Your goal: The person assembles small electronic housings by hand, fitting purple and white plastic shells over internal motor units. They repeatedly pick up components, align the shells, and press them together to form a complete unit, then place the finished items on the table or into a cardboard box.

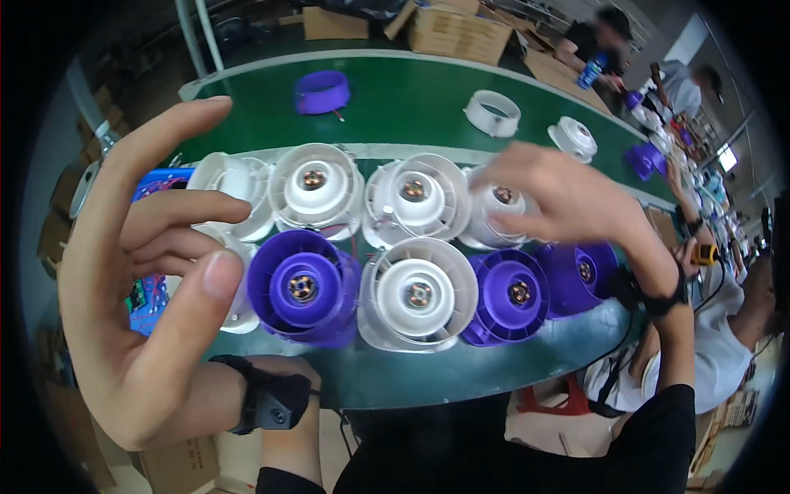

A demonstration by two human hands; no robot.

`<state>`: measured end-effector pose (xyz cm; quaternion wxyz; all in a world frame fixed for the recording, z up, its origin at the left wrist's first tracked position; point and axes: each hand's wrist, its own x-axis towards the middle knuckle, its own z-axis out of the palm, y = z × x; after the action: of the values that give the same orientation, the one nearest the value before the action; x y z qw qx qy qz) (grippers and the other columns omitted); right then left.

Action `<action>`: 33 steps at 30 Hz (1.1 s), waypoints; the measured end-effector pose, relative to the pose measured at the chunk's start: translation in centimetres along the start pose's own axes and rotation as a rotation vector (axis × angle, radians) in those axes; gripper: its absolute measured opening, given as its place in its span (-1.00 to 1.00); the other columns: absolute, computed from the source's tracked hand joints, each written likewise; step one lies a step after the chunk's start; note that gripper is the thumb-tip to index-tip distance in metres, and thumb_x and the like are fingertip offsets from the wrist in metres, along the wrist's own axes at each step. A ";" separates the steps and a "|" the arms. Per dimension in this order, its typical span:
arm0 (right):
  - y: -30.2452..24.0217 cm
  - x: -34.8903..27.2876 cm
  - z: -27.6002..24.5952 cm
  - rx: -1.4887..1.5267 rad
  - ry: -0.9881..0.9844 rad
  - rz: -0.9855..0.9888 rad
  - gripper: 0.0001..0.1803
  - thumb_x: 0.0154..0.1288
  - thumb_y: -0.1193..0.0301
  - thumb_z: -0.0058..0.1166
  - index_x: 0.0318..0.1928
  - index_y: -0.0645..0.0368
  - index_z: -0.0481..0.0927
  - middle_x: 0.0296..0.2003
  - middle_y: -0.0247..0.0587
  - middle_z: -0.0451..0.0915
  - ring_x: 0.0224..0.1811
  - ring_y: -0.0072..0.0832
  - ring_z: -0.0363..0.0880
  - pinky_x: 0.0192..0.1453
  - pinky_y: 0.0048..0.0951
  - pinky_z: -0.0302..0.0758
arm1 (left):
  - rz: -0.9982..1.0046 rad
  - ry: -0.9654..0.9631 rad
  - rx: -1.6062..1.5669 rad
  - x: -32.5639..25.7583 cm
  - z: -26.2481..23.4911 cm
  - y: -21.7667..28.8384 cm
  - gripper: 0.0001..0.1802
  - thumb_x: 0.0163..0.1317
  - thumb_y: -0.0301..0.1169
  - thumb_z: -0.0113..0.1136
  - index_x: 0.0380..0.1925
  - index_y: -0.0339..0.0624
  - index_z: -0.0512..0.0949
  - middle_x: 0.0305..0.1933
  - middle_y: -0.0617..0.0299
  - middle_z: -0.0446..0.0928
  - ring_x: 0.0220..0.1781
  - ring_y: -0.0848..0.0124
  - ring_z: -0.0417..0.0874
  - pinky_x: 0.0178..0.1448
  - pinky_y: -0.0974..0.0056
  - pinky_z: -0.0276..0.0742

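A white cup (418, 295) with a metal centre stands upright in the near row on a green table (378, 379). Just left of it is a purple cup (301, 286); to its right are a smaller-looking purple cup (511, 298) and another purple one. Behind it stands a back-row white cup (417, 196), with more white ones alongside.

The left hand (107, 280) is raised left of the near-row white cup, well apart from it, thumb and fingers wide in a curve. The right hand (564, 193), blurred, is behind and right of that cup, over the rightmost back-row cup (500, 216); whether its fingers hold it, I cannot tell. Far behind and left lies a purple ring (322, 100).
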<state>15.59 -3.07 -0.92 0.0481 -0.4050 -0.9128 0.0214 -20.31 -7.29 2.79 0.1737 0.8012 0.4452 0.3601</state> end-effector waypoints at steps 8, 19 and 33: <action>-5.8 -11.1 5.3 0.020 -0.217 0.173 -0.13 0.09 0.05 0.38 0.39 -0.10 0.30 0.36 0.22 0.20 0.37 0.21 0.23 0.36 0.15 0.28 | 0.049 -0.156 0.087 1.2 2.0 2.0 -0.20 0.15 -0.09 0.19 0.37 -0.22 0.31 -0.09 -0.01 0.63 -0.17 0.37 0.68 -0.02 0.32 0.53; -8.9 -13.8 9.1 0.062 0.009 0.260 -0.16 -0.22 0.15 0.48 0.22 -0.31 0.48 0.24 0.14 0.26 0.24 0.14 0.29 0.21 0.16 0.30 | 0.041 -0.221 -0.083 2.3 2.5 3.2 -0.16 0.06 -0.16 0.21 0.36 -0.32 0.30 -0.08 -0.06 0.65 -0.14 0.32 0.70 -0.02 0.32 0.54; -1.3 1.4 -1.7 -0.457 0.401 0.079 -0.25 -0.27 0.27 0.40 0.12 -0.11 0.60 0.22 0.20 0.35 0.16 0.13 0.40 0.20 -0.01 0.39 | -0.181 0.094 -0.094 0.3 -1.0 -1.2 -0.28 0.18 -0.27 0.17 0.35 -0.29 0.32 -0.12 0.00 0.65 -0.14 0.38 0.68 0.02 0.31 0.57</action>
<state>13.91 -2.90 0.97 0.1343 -0.4369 -0.8496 -0.2632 -21.65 -6.48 2.87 0.2218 0.7308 0.5062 0.4006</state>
